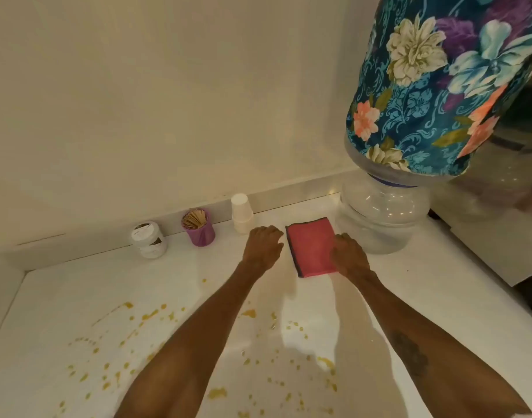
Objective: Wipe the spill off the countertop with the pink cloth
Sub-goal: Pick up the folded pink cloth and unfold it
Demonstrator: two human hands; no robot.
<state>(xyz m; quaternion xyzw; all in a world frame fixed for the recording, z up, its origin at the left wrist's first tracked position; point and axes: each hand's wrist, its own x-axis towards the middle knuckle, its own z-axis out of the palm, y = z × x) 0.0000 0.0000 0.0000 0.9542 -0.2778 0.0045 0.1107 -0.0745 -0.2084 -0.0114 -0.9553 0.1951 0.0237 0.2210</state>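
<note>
A folded pink cloth (pixel 310 245) lies flat on the white countertop (pixel 379 297) near the back wall. My left hand (pixel 263 244) hovers just left of the cloth, fingers slightly apart, holding nothing. My right hand (pixel 347 256) rests at the cloth's right edge, fingers over that edge; whether it grips the cloth cannot be told. The spill (pixel 156 315) is a scatter of yellow-orange drops and streaks across the near half of the counter, under and around both forearms.
A large water bottle in a floral cover (pixel 424 95) sits on a clear dispenser base (pixel 382 218) right of the cloth. Stacked white paper cups (pixel 241 213), a purple holder of wooden sticks (pixel 199 227) and a white jar (pixel 148 239) line the back wall.
</note>
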